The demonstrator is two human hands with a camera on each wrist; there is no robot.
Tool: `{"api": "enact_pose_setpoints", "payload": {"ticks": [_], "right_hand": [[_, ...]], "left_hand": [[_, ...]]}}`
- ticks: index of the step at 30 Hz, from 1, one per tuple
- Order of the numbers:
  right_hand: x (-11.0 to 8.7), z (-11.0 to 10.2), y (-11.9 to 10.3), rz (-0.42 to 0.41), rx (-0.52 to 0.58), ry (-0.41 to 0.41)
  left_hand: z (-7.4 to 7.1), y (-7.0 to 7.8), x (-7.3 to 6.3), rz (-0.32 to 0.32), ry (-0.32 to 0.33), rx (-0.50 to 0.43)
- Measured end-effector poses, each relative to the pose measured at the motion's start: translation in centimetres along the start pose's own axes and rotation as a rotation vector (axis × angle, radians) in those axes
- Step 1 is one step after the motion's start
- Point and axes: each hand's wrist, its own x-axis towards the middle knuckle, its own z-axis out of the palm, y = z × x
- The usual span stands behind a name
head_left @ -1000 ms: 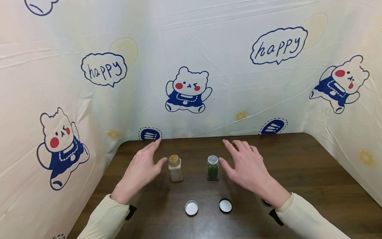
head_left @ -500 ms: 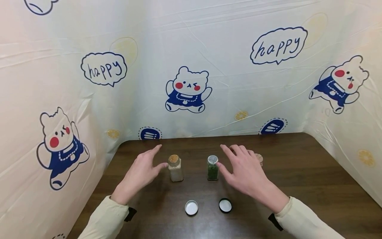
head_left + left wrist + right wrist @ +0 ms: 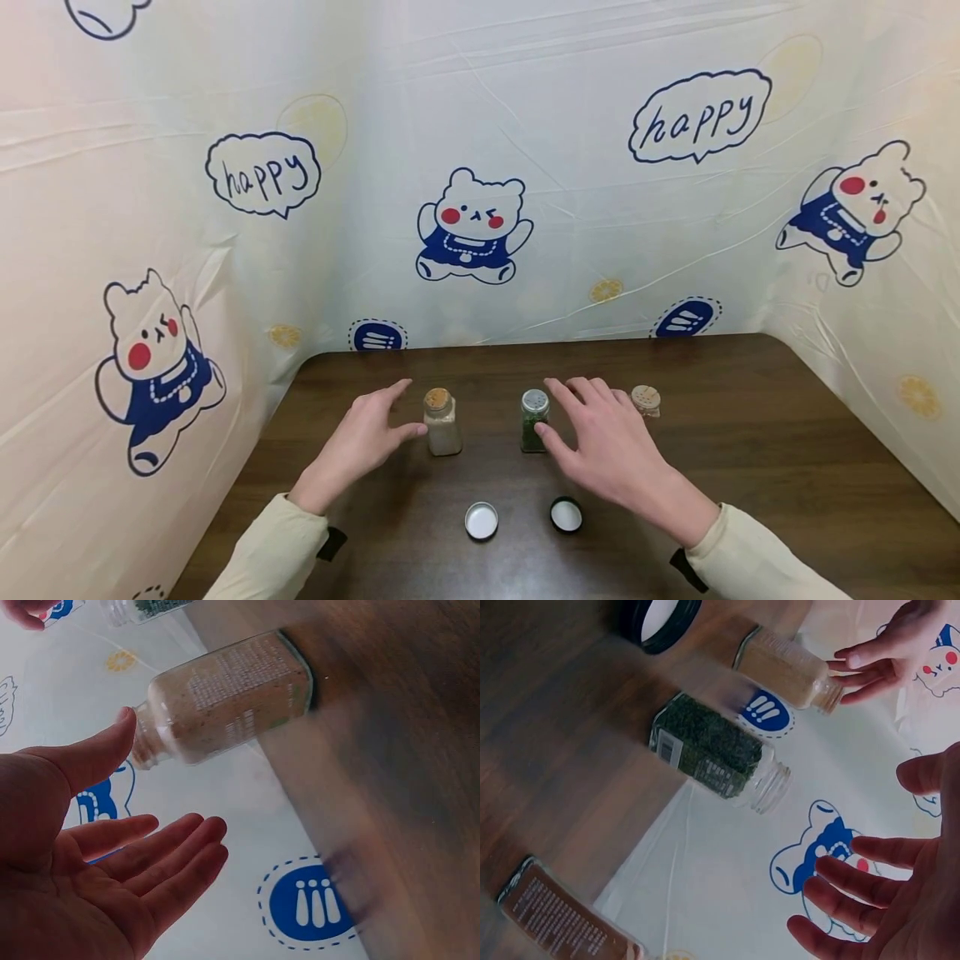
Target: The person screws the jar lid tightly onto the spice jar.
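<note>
My left hand (image 3: 362,443) is beside a square glass jar of beige powder (image 3: 443,429) with an orange-brown top. Its thumb tip is right at the jar's neck in the head view, and the fingers are spread behind. In the left wrist view the powder jar (image 3: 232,701) shows its printed label, with the palm turned toward it. My right hand (image 3: 607,442) is beside a spice jar of green herbs (image 3: 528,435) with a perforated silver top. The right thumb overlaps this jar in the head view. In the right wrist view the herb jar (image 3: 712,750) stands apart from the relaxed fingers.
Two caps with white insides, a left one (image 3: 481,522) and a black-rimmed one (image 3: 566,516), lie in front of the jars. A third jar (image 3: 646,398) is partly hidden behind my right hand; reddish-brown contents (image 3: 562,915) show in the right wrist view. Printed cloth (image 3: 480,108) borders the wooden table (image 3: 750,450).
Both hands have lowered slightly. The right hand has shifted left, its thumb now overlapping the herb jar, and the third jar behind it has come into view. The jars and caps have stayed put.
</note>
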Motion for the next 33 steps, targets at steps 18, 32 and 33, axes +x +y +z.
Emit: {"api": "enact_pose_setpoints", "payload": {"ticks": [18,32,33], "right_hand": [[-0.5,0.6,-1.2,-0.035,0.052,-0.023],[-0.9,1.5,-1.7,-0.050,0.074,-0.063],[-0.9,1.6,-1.8,-0.049,0.074,-0.070]], "left_hand": [[1.9,-2.3,0.8,0.001,-0.059,-0.112],[3.2,-2.7,1.5,-0.004,-0.100,-0.181],[3.2,-2.7,1.6,-0.004,-0.101,-0.185]]}}
